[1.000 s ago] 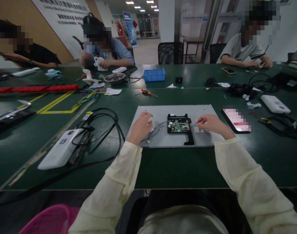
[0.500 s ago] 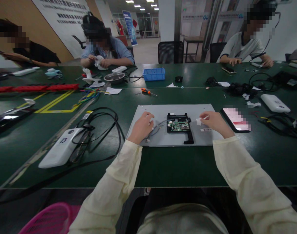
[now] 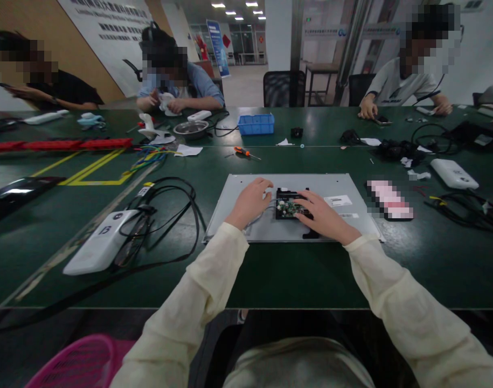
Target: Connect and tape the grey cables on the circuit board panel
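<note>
A flat grey metal panel [image 3: 246, 186] lies on the green table in front of me. At its middle is a green circuit board [image 3: 285, 208] in a black plastic frame [image 3: 281, 193]. My right hand [image 3: 325, 216] reaches over the board's right part with its fingers apart, hiding some of it; whether the fingertips touch cannot be made out. Left of the board, my left hand [image 3: 252, 202] hovers over the panel, fingers loosely curved and holding nothing visible. Thin grey wires [image 3: 254, 217] run from the board beneath it. A white label [image 3: 338, 201] shows on the panel's right side.
A phone [image 3: 391, 200] lies right of the panel. A white power bank [image 3: 103, 242] with black cables [image 3: 195, 215] is at left. Beyond the panel are an orange screwdriver [image 3: 246, 153], a blue basket [image 3: 256, 124] and a metal bowl [image 3: 191, 128]. Several people sit across the table.
My right hand has moved left from the white label to over the circuit board. My left hand has shifted right, closer to the board. The person at far right has moved a hand towards a phone.
</note>
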Available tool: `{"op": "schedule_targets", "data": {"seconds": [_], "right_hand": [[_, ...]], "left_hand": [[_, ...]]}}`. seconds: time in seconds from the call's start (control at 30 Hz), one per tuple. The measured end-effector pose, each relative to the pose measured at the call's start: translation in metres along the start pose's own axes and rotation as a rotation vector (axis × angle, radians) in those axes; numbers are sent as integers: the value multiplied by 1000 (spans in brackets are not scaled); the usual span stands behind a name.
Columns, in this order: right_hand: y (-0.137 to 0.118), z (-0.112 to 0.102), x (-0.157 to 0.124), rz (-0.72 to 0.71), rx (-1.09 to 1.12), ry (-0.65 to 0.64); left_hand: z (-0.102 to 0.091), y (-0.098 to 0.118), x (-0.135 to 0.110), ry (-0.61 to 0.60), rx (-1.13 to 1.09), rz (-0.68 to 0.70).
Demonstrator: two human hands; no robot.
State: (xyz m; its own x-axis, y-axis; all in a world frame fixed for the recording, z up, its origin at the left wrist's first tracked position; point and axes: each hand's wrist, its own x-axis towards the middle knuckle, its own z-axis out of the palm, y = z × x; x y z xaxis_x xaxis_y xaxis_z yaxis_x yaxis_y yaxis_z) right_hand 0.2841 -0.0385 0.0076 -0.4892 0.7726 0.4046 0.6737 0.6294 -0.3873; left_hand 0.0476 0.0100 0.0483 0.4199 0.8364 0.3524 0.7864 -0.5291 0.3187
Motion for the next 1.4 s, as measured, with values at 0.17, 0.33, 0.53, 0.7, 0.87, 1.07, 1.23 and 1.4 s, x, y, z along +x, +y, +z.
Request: {"op": "schedule_targets", "data": {"seconds": [0.17,0.33,0.53,0.7,0.87,1.07,1.23,1.4], "right_hand": [[4,5,-2,27,20,-48],[4,5,-1,23,3,-49],[0,3,0,48,-21,-71],[-2,2,-1,56,-21,-77],[1,6,-1,47,-16,-75],[3,7,1,33,-37,-72],[0,4,1,34,-47,-79],[-2,2,1,50,-41,-88]], "left_hand": [[22,-1,47,-116,-46,-71],[46,-12,80,-278,-111,-177],[53,-19,89,-310,-160,-183],[56,-30,90,-236,-174,-237],[54,-39,88,-126,-104,-341],[36,-21,87,-97,-2,-359],[19,-1,85,-224,59,-302],[21,8,64,-342,55,-273]]}}
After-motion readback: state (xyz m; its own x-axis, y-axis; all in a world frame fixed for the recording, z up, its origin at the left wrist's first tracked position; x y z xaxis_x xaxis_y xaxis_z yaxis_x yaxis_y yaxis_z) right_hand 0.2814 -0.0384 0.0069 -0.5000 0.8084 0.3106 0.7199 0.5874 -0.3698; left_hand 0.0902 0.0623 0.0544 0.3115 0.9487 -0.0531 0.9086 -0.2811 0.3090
